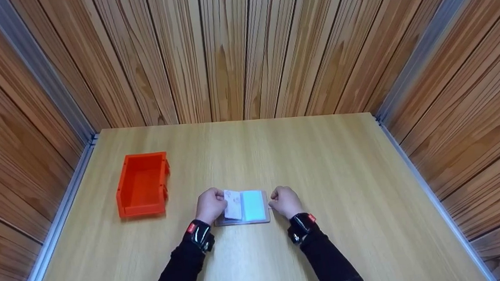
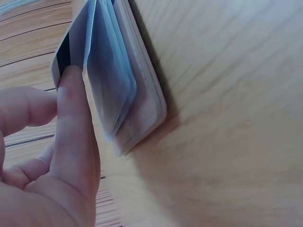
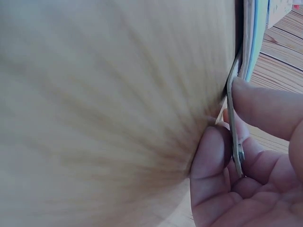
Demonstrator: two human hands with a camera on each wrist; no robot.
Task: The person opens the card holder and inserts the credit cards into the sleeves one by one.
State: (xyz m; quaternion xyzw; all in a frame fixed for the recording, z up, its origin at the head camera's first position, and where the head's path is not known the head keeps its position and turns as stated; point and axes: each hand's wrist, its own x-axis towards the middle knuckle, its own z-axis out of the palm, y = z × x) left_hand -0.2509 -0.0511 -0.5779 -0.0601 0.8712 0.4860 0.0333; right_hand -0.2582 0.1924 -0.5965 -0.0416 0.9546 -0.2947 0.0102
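Observation:
An open card holder point(image 1: 254, 206) with clear plastic sleeves and a pale cover lies on the table between both hands. My left hand point(image 1: 211, 206) pinches a pale patterned card point(image 1: 233, 204) at its left edge. In the left wrist view, that card point(image 2: 63, 56) shows a black stripe under one finger and stands raised at an angle from the sleeves point(image 2: 111, 80). At the cover's right side, my right hand point(image 1: 286, 202) holds a thin strap point(image 3: 232, 123) between thumb and fingers. A metal snap shows near the strap's end. Whether the card is fully inside a sleeve, I cannot tell.
An orange bin point(image 1: 142, 211) stands on the table to the left of the card holder. Wood-plank walls point(image 1: 224, 47) with metal corner posts point(image 1: 40, 68) enclose the light wooden table point(image 1: 323, 152) at the back and both sides.

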